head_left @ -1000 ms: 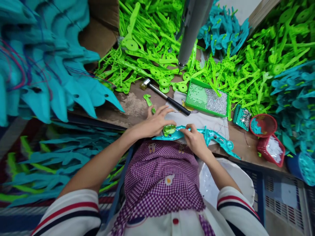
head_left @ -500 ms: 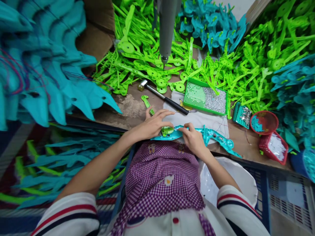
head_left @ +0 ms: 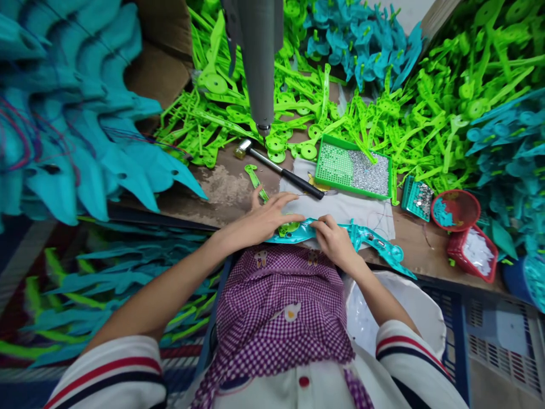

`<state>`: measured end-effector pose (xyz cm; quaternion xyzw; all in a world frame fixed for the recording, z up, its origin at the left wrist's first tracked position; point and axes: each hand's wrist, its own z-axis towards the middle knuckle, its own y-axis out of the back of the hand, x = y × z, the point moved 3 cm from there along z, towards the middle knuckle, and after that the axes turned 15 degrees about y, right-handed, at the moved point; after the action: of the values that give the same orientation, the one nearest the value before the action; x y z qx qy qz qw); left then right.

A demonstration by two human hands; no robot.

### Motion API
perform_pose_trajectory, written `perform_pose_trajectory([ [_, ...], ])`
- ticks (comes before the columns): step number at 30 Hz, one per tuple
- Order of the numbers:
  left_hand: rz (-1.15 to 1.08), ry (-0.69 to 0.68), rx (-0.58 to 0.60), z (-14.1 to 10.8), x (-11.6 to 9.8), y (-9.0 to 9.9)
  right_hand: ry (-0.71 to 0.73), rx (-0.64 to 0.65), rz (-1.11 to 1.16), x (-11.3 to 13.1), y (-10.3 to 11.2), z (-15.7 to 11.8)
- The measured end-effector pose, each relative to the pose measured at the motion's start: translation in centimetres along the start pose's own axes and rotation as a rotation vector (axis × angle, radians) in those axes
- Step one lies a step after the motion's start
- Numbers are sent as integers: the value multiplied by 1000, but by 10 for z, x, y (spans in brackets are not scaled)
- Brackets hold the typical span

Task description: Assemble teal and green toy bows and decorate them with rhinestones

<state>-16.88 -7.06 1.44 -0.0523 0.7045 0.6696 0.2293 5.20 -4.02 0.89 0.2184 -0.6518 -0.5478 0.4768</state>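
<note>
A long teal plastic part [head_left: 371, 236] lies across the table's front edge on a white cloth. My left hand [head_left: 268, 218] rests over its left end, fingers spread, beside a green round piece [head_left: 288, 229] set on the part. Pinched fingers of my right hand [head_left: 331, 236] are at the part's middle; the part's edge is between or under the fingertips. Just behind my left hand lies a small green lever [head_left: 254, 180]. A hammer [head_left: 298, 182] with a black handle lies behind both hands.
A grey driver tool [head_left: 260, 74] hangs above the table. Green tray [head_left: 353, 190] of small metal pieces, teal tray [head_left: 409, 199], red bowl [head_left: 467, 221] and red basket [head_left: 462, 253] stand right. Piles of green parts [head_left: 438, 136] and teal shells [head_left: 85, 130] surround them.
The hanging driver appears further left and lower in view. My left thumb has shifted slightly right over the teal part. My right hand has barely moved.
</note>
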Motion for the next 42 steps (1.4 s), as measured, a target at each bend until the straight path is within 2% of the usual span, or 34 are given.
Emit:
perform_pose_trajectory([
  [4, 39, -58, 67, 3, -5, 3, 15, -54, 48, -3, -2, -1],
  [8, 25, -96, 84, 4, -5, 3, 1, -91, 81, -5, -4, -3],
  [15, -18, -92, 87, 5, 3, -3, -8, -77, 35, -3, -1, -2],
  [22, -30, -85, 113, 6, 3, -4, -35, -87, 91, -5, 6, 3],
  [29, -23, -81, 94, 5, 2, -3, 6, -191, 132, -9, 1, -1],
  [42, -1, -97, 123, 7, 1, -2, -98, -125, 348, -12, 6, 7],
])
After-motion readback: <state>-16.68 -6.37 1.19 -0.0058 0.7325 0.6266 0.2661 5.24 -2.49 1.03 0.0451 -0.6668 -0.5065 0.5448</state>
